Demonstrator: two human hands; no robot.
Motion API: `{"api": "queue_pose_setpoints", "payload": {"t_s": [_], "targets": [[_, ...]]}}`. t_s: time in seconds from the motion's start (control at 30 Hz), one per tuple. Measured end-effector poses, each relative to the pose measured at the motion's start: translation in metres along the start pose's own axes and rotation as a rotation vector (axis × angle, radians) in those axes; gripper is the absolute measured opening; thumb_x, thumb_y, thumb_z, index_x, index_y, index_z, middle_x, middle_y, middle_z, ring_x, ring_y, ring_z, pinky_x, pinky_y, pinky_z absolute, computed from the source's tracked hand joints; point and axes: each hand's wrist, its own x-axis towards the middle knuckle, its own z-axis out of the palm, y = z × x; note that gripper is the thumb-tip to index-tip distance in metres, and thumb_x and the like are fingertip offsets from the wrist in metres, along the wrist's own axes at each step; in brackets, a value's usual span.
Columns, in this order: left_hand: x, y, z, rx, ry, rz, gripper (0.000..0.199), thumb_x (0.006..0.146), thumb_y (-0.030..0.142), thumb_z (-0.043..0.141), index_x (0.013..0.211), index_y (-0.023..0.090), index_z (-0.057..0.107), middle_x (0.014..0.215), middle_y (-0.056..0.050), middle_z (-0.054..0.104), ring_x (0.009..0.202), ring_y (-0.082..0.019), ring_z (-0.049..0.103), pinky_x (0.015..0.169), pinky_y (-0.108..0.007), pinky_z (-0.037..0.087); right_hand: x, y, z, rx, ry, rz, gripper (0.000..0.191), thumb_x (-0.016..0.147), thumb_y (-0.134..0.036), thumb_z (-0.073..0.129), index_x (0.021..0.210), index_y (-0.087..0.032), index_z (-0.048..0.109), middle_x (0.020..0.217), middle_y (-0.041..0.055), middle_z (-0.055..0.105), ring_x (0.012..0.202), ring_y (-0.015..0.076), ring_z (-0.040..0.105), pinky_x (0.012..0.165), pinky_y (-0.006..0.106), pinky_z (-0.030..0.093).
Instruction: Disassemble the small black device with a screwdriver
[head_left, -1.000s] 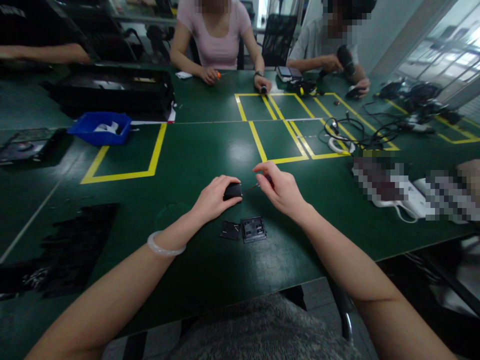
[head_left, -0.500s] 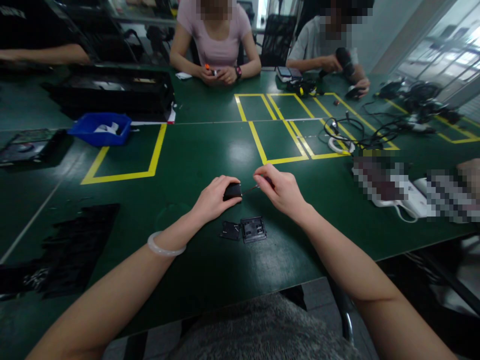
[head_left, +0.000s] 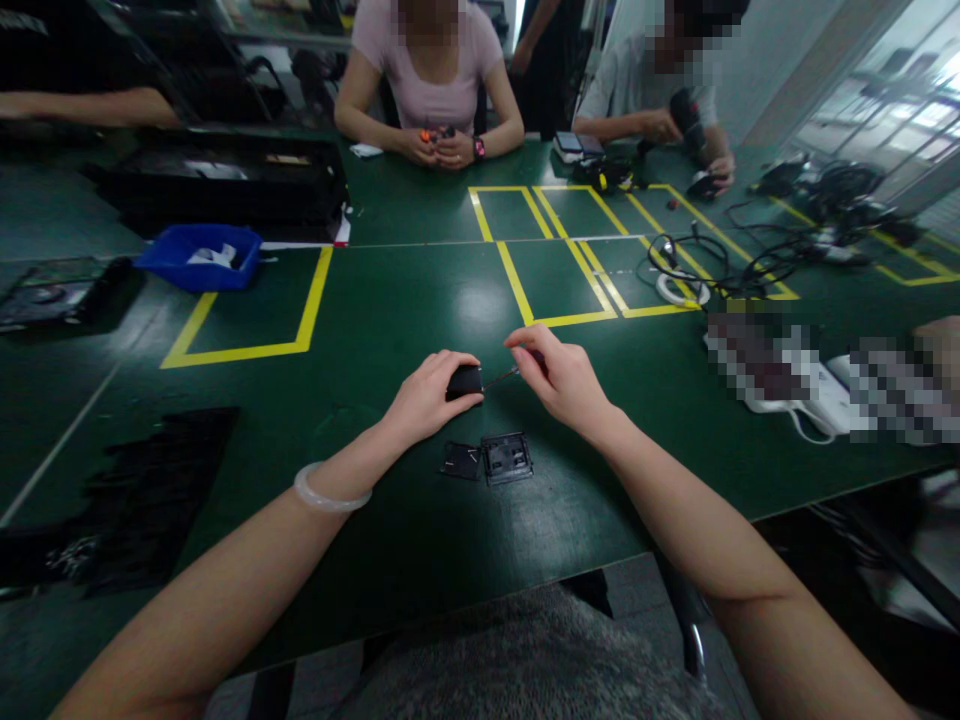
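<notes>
Near the middle of the green table, my left hand [head_left: 428, 398] grips a small black block [head_left: 466, 382] between thumb and fingers. My right hand [head_left: 559, 378], to its right, is closed around a thin screwdriver [head_left: 501, 377], whose handle is mostly hidden by the fingers. The shaft points left, and its tip is at the block's right edge. Just below the block, two flat black parts lie side by side: a smaller plate [head_left: 460, 461] and a squarish frame [head_left: 508, 458].
A blue tray [head_left: 201, 258] with white scraps stands at the left, before a long black box [head_left: 225, 185]. Black parts [head_left: 154, 500] lie at the lower left. Cables [head_left: 720, 262] and a white power strip [head_left: 825, 395] are at the right. People sit across the table [head_left: 405, 290].
My hands, the block and the screwdriver have hardly moved. Across the table, a person's hands have shifted around a small orange and black item, and someone in dark clothing has appeared behind.
</notes>
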Motion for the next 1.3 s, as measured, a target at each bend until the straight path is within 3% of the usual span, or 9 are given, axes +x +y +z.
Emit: {"api": "queue_pose_setpoints", "payload": {"t_s": [0.13,0.33,0.5,0.7,0.9,1.1,1.3], "targets": [[-0.0003,-0.0003,0.0003,-0.003,0.004,0.002,0.036,0.088,0.034,0.069,0.119,0.022,0.055,0.114,-0.006,0.062,0.108,-0.026,0.057,0.094,-0.039,0.046,0.0,0.0006,0.0012,0.003,0.016,-0.003,0.021,0.099,-0.026,0.042,0.112,-0.019,0.057,0.074,-0.0004,0.062,0.061,0.0126,0.056,0.062,0.025,0.04],[-0.0006,-0.0005,-0.0004,0.005,0.003,0.005,0.036,0.088,0.034,0.069,0.119,0.022,0.055,0.112,-0.006,0.062,0.107,-0.027,0.058,0.092,-0.039,0.047,0.0003,-0.0001,-0.001,-0.007,-0.022,0.008,0.021,0.1,-0.034,0.045,0.096,-0.019,0.059,0.069,-0.0003,0.061,0.06,0.0129,0.057,0.061,0.025,0.039],[-0.0001,-0.0008,-0.0004,0.005,0.003,0.001,0.037,0.088,0.034,0.069,0.12,0.022,0.055,0.114,-0.006,0.062,0.108,-0.027,0.057,0.093,-0.039,0.047,0.0006,0.0001,-0.0002,-0.005,-0.006,-0.007,0.02,0.098,-0.026,0.042,0.11,-0.02,0.057,0.074,-0.0005,0.062,0.058,0.0116,0.053,0.061,0.025,0.038],[0.0,-0.0012,0.0003,0.012,0.005,0.003,0.037,0.088,0.035,0.068,0.12,0.023,0.054,0.111,-0.006,0.061,0.107,-0.027,0.058,0.091,-0.039,0.047,0.0009,0.0011,-0.0018,-0.003,-0.025,0.013,0.02,0.099,-0.035,0.046,0.097,-0.019,0.059,0.068,-0.0012,0.06,0.059,0.0122,0.055,0.061,0.025,0.038],[-0.0001,-0.0017,0.0001,0.009,0.004,0.001,0.037,0.089,0.035,0.068,0.12,0.023,0.054,0.113,-0.006,0.062,0.107,-0.027,0.057,0.092,-0.04,0.047,0.0008,0.0007,-0.0007,-0.003,-0.005,0.009,0.022,0.098,-0.026,0.043,0.114,-0.019,0.056,0.074,-0.0008,0.061,0.056,0.011,0.051,0.06,0.024,0.038],[-0.0002,-0.0007,0.0006,0.011,0.008,0.004,0.036,0.088,0.035,0.069,0.119,0.023,0.055,0.112,-0.006,0.062,0.108,-0.027,0.058,0.093,-0.04,0.047,0.0009,0.0007,-0.0027,-0.008,-0.034,0.025,0.022,0.099,-0.035,0.046,0.097,-0.019,0.06,0.069,-0.0001,0.061,0.06,0.0124,0.056,0.061,0.025,0.038],[-0.0003,0.0002,-0.0007,0.004,0.005,0.005,0.036,0.089,0.034,0.068,0.12,0.023,0.055,0.113,-0.006,0.062,0.108,-0.027,0.057,0.093,-0.04,0.047,0.0006,-0.0007,-0.0013,0.003,-0.012,0.023,0.023,0.097,-0.027,0.043,0.114,-0.019,0.056,0.074,-0.0008,0.061,0.056,0.011,0.05,0.059,0.025,0.038]]}}
